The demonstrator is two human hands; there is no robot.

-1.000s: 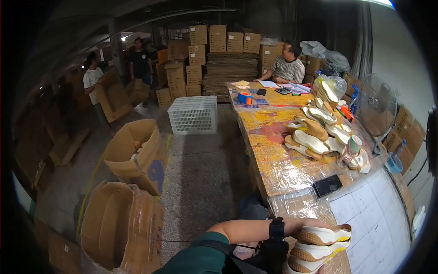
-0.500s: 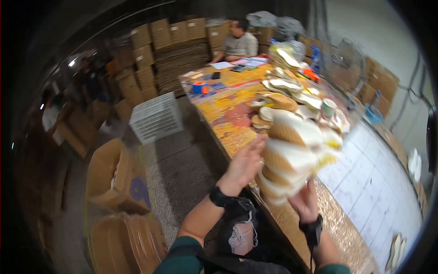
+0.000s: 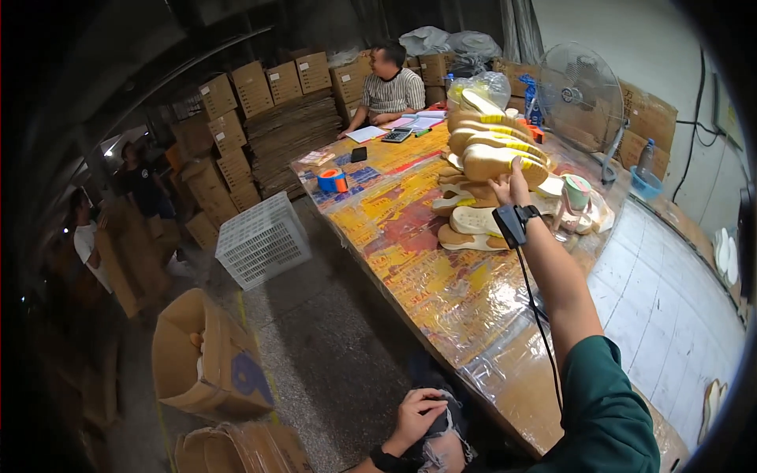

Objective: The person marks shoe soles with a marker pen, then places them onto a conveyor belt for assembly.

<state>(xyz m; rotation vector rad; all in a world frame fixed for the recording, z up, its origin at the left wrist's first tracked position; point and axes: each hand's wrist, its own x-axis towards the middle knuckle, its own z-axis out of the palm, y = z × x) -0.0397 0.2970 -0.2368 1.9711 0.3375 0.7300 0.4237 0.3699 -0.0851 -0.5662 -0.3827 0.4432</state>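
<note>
My right hand [image 3: 511, 188] reaches across the table to a stack of tan and white shoe soles [image 3: 493, 160]. Its thumb presses on the near end of the stack, which shows yellow marks along the sides; the soles partly hide the fingers. More loose soles [image 3: 473, 221] lie just below and in front of that hand. Down at the lower edge, my left hand [image 3: 419, 418] rests on my knee, holding nothing, its fingers loosely stretched out.
The film-covered table [image 3: 402, 260] carries an orange and blue tape roll [image 3: 332, 180], a phone [image 3: 359, 154], a calculator [image 3: 396, 135] and a green-topped cup [image 3: 577, 191]. A seated person [image 3: 394, 91] is at the far end. A white crate [image 3: 264, 240] and cardboard box [image 3: 209, 355] stand left.
The bunch of soles between both hands has gone onto the pile farther off. My right hand has reached forward with it; my left hand has let go and dropped to my knee.
</note>
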